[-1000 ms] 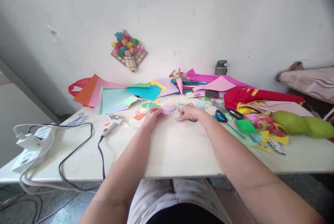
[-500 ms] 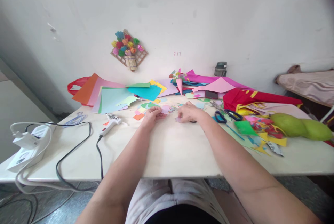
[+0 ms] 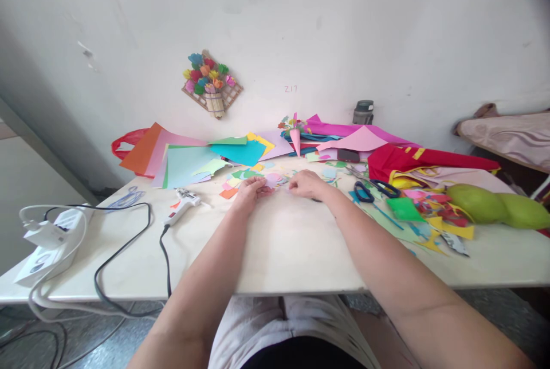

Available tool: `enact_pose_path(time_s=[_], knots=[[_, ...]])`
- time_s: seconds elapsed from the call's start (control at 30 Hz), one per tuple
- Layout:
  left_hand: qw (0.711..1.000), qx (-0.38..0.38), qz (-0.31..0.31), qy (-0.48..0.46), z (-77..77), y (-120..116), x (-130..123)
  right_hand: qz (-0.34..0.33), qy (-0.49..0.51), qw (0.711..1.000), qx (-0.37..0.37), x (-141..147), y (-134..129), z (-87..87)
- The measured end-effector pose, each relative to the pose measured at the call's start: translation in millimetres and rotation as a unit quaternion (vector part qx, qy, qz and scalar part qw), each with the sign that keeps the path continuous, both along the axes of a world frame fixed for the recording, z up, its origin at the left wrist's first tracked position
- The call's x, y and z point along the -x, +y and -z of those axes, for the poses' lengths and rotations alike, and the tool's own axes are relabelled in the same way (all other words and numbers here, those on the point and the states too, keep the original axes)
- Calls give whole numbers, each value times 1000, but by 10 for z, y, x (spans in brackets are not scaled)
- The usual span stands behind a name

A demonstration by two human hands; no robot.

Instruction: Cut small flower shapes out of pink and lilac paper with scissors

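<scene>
My left hand (image 3: 250, 192) is closed in a pinch above the table, with a small pink paper piece (image 3: 268, 189) at its fingertips. Facing it, my right hand (image 3: 308, 184) pinches a small pale lilac paper piece (image 3: 283, 190), which is blurred, so its shape is hard to make out. The two hands are a short gap apart. Just beyond them lie cut paper scraps, among them a pink round piece (image 3: 273, 177), green bits (image 3: 252, 173) and an orange square (image 3: 229, 192).
A hot glue gun (image 3: 183, 207) lies left, its cord running over the table edge near a power strip (image 3: 51, 248). Right are scissors (image 3: 365, 192), a green packet (image 3: 404, 209) and paper scraps. Coloured sheets (image 3: 189, 165) and a pink paper cone with flowers (image 3: 295, 141) stand behind.
My right hand has turned slightly, bringing the lilac piece up and left toward my left hand. My left hand has stayed almost in place.
</scene>
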State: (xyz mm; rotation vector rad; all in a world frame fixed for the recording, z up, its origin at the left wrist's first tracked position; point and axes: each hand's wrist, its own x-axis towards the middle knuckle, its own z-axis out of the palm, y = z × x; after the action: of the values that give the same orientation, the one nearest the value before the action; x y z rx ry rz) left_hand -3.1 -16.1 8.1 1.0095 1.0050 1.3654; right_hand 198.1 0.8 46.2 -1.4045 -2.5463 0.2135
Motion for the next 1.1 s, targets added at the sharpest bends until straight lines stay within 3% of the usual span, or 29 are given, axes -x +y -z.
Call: enact_pose_path(time_s=[0.07,0.17,0.27,0.37,0.5,0.63,0.83,1.1], knots=[[1000,0,-7,-8,-5,-1,5,5,157,985,67,-22,36,14],[1000,-5,-10,-17,-12,-3,11,-23,359,915,183,-38,70,25],[1000,-5,-7,-13,-12,-2,8,-27,453,851,266,-23,63,34],[1000,-3,8,-8,-5,-2,0,-19,479,819,315,25,28,48],[999,-5,40,0,-2,-21,-7,-1,483,807,341,103,-14,70],[998,-5,57,0,-15,-47,-17,14,481,812,330,155,-36,86],[999,8,49,-2,-20,-52,-29,31,480,818,314,196,-53,112],[999,-30,23,24,56,10,-7,28,474,813,337,197,-67,82]])
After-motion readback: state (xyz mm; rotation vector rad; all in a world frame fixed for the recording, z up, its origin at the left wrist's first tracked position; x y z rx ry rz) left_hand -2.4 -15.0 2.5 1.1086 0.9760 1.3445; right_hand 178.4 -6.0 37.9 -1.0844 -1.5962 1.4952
